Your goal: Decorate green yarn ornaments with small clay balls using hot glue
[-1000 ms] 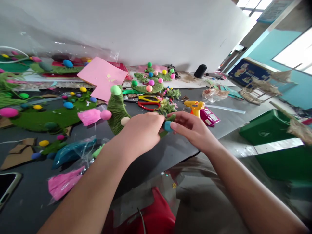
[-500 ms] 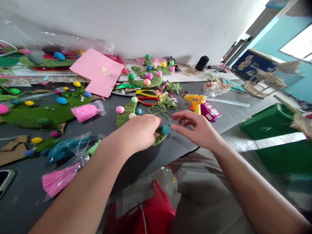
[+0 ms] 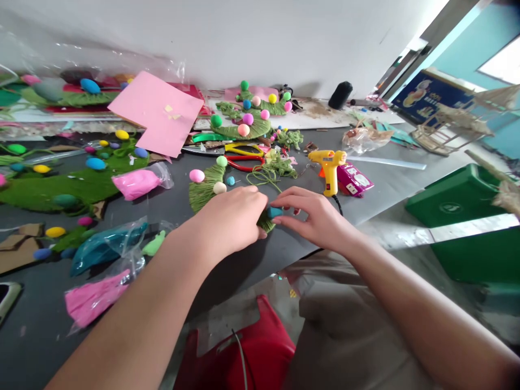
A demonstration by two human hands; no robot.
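Observation:
A green yarn-wrapped piece (image 3: 206, 187) lies near the table's front edge, with pink, pale green and cream balls on it. My left hand (image 3: 239, 216) is closed on its right part and covers much of it. At its right end is a blue ball (image 3: 275, 212), which my right hand (image 3: 303, 214) pinches between thumb and fingers. Behind my left hand lies a small blue ball (image 3: 231, 181) on the table, with loose green yarn (image 3: 263, 176) beside it.
A yellow glue gun (image 3: 330, 169) stands beside a purple box (image 3: 355, 180) at right. Pliers (image 3: 246, 161) lie behind my hands. Bagged pink clay (image 3: 140, 183) and a larger green piece (image 3: 60, 189) are at left. A red stool (image 3: 260, 346) is below the table edge.
My right hand has moved left and its fingers have closed on the blue ball. My left hand keeps its hold on the green piece. The camera view has shifted slightly.

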